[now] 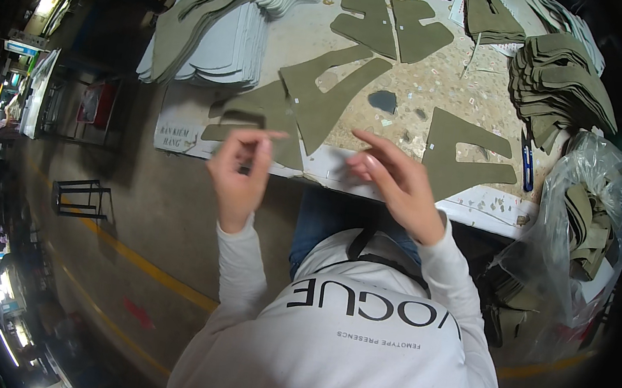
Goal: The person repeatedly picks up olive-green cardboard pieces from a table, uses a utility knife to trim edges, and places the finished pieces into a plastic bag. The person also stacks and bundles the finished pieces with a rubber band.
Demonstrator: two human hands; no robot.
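Observation:
My left hand (238, 177) hovers above the front edge of the table, index finger stretched out and the others bent, nothing visible in it. Just beyond lies a flat olive-green cut piece (259, 109) with slots, partly behind that hand. A second olive piece (339, 100) with a long opening overlaps it. My right hand (403, 182) is raised over the edge too, index finger extended and thumb apart, with nothing visible held. Beside it on the right lies another notched olive piece (451, 146). Small white stickers dot the pieces.
Stacked white and olive pieces (225, 41) stand at the back left. Two notched pieces (418, 35) lie farther back. To the right are an olive stack (557, 81), a blue-and-black pen-like tool (527, 163) and a clear plastic bag (567, 220). A dark stool (82, 198) stands on the floor.

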